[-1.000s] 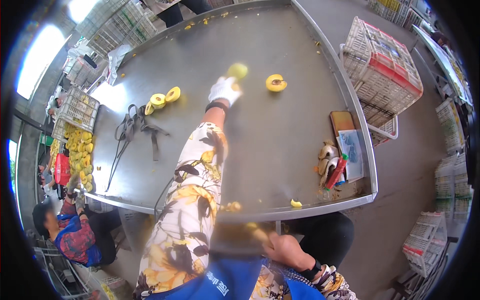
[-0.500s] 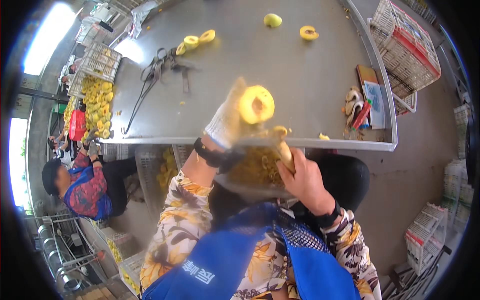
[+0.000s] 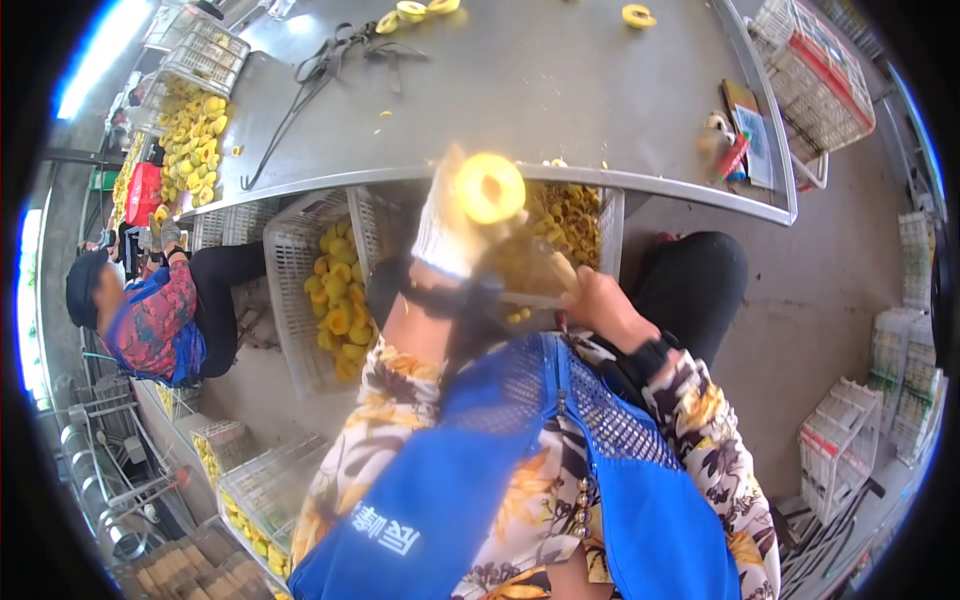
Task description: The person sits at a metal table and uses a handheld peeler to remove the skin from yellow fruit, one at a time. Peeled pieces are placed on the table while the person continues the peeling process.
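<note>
A white knit glove covers my left hand [image 3: 443,222], closed around a yellow peach half [image 3: 490,188]. The half's cut face points up, with a brownish hollow at its middle. It is just in front of the table's near edge. Lower and to the right, my right hand [image 3: 606,308] is bare and wrapped round a pale-handled tool [image 3: 562,274]. Motion smears the tool, so its working end cannot be made out. Beneath the hands, a crate [image 3: 612,225] holds many small yellow-brown fruit pieces.
The metal table [image 3: 560,110] carries several peach halves [image 3: 411,11], dark straps [image 3: 345,50] and a cloth bundle [image 3: 716,140]. Left of my legs stands a crate [image 3: 290,270] of peaches. Another person [image 3: 165,310] sits farther left. Stacked crates [image 3: 815,70] stand right of the table.
Both hands have come nearer to my body, the peach half with them. The tool has swung into a flatter position, and the view has shifted to show more of the crates below.
</note>
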Action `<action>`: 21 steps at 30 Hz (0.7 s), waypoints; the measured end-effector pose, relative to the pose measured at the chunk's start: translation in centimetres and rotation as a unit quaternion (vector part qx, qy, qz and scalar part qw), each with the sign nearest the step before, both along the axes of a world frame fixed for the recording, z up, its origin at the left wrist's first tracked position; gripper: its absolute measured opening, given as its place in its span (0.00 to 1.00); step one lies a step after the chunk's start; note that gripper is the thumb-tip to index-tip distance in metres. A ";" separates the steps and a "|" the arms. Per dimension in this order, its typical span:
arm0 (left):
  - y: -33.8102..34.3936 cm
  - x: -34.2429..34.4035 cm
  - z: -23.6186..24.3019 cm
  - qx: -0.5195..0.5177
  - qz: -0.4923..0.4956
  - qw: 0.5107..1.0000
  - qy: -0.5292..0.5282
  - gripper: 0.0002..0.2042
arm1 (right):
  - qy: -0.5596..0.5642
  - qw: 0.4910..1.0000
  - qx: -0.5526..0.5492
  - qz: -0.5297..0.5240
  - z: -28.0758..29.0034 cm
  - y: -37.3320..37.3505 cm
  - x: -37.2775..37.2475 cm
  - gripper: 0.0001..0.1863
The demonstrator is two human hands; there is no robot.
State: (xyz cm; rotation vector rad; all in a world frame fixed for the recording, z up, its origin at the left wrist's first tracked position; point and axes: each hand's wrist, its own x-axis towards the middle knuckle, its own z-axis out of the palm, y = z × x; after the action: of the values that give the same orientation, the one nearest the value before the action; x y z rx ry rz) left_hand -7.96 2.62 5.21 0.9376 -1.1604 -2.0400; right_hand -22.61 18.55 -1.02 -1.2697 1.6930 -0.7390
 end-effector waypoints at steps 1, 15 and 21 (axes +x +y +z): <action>0.5 0.3 0.7 0.177 0.066 0.979 0.075 0.27 | 0.049 0.999 -0.017 0.003 1.2 -0.3 0.2 0.14; 4.5 1.2 -0.5 0.094 0.045 0.995 -0.004 0.22 | 0.111 0.991 -0.079 -0.016 6.8 -0.5 3.1 0.11; 4.6 0.8 -2.4 -0.128 0.001 0.991 -0.036 0.21 | 0.172 0.978 -0.113 0.039 6.6 -0.1 3.3 0.10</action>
State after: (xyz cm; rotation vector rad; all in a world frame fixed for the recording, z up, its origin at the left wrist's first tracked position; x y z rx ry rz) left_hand -7.17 7.21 2.86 0.8889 -1.4191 -1.8150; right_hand -19.32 18.48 5.54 -1.6912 1.8570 -0.7114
